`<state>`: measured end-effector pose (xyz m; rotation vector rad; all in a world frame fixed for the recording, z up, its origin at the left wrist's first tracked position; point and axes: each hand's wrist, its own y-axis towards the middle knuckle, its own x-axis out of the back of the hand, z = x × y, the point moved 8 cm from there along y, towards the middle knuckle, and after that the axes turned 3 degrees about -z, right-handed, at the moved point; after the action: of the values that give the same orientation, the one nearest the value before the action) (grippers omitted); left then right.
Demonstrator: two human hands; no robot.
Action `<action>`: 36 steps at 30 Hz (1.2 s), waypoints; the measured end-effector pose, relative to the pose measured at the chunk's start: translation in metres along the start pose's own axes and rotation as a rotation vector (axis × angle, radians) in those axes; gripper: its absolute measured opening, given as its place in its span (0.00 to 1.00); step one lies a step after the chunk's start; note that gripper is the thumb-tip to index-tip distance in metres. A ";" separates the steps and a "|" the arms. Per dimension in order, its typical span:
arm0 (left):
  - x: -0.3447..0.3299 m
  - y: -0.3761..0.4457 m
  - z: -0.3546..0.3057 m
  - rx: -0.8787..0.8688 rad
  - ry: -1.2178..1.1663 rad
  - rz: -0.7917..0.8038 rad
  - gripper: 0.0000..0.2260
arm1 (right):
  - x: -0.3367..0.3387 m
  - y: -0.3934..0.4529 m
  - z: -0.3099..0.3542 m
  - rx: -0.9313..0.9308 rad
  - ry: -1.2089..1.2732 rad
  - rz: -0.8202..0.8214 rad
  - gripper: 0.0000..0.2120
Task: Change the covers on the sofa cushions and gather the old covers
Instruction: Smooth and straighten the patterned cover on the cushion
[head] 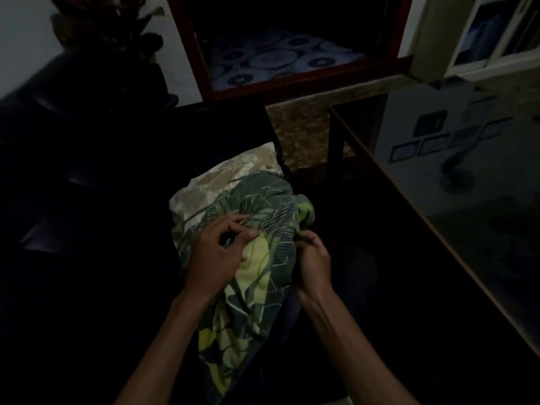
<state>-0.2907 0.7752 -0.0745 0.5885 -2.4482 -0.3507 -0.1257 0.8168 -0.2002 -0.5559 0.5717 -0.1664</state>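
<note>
Green leaf-print fabric cushion cover (263, 229) half hides a cream patterned cushion (222, 176); left hand (216, 252) pinches it, right hand (312, 261) grips its edge; dim sofa unclear.

Glass-top table (467, 182) at rt, dark plant (117, 33) top left, patterned rug (277, 58) thru red-framed doorway (292, 83)

Very dim, underexposed wide-angle view, deep shadow at left, soft blur throughout, edges bowed, faint light top right.

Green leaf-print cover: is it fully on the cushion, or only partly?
Partly. The green leaf-print cover is bunched over one end; the pale beige leaf-print cushion still shows beyond it.
</note>
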 end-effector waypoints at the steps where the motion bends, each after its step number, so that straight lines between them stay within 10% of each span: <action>1: 0.001 -0.003 0.001 -0.004 0.014 -0.002 0.06 | 0.001 0.001 0.000 0.009 -0.005 0.014 0.11; 17: 0.012 -0.095 -0.031 -0.522 0.316 -0.052 0.07 | -0.012 -0.013 -0.001 0.127 -0.112 0.229 0.15; 29: 0.033 -0.139 0.001 -0.588 0.404 -0.104 0.16 | -0.011 -0.003 0.001 0.284 -0.256 0.070 0.09; 36: 0.036 -0.122 0.004 -0.323 0.479 -0.018 0.09 | -0.019 -0.006 -0.009 0.241 -0.286 0.081 0.09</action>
<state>-0.2788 0.6528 -0.1055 0.4868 -1.8808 -0.5323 -0.1467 0.8138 -0.1941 -0.3137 0.2899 -0.0758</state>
